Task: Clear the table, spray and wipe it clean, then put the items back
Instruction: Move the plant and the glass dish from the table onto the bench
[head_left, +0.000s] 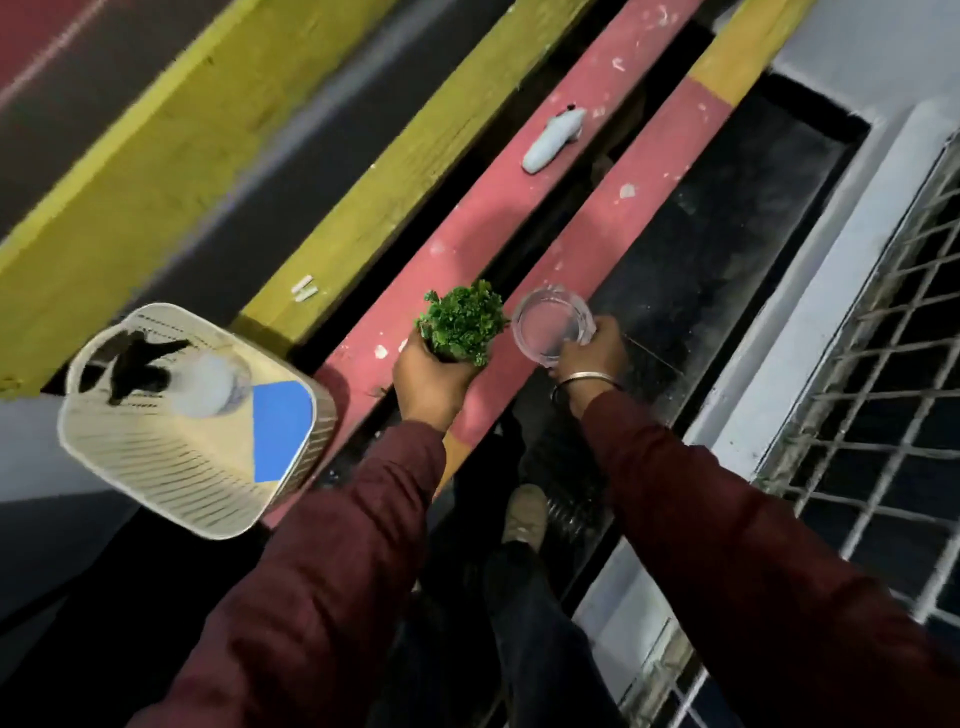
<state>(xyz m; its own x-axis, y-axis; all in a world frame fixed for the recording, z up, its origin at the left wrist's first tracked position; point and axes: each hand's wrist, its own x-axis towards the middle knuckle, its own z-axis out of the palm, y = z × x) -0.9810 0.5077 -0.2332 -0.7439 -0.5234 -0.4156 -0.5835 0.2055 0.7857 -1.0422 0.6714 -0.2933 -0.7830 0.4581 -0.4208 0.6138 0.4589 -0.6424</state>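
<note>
My left hand grips a small green leafy plant from below, over a red plank of the slatted table. Just to its right, my right hand holds a clear glass dish by its near rim, above the neighbouring red plank. A cream slatted basket stands at the left. It holds a spray bottle with a black trigger head and a blue cloth.
A pale crumpled object lies farther along the red plank. Two small white pieces rest on a yellow plank. Dark gaps run between planks. A window grille and white ledge are at the right. My shoe shows below.
</note>
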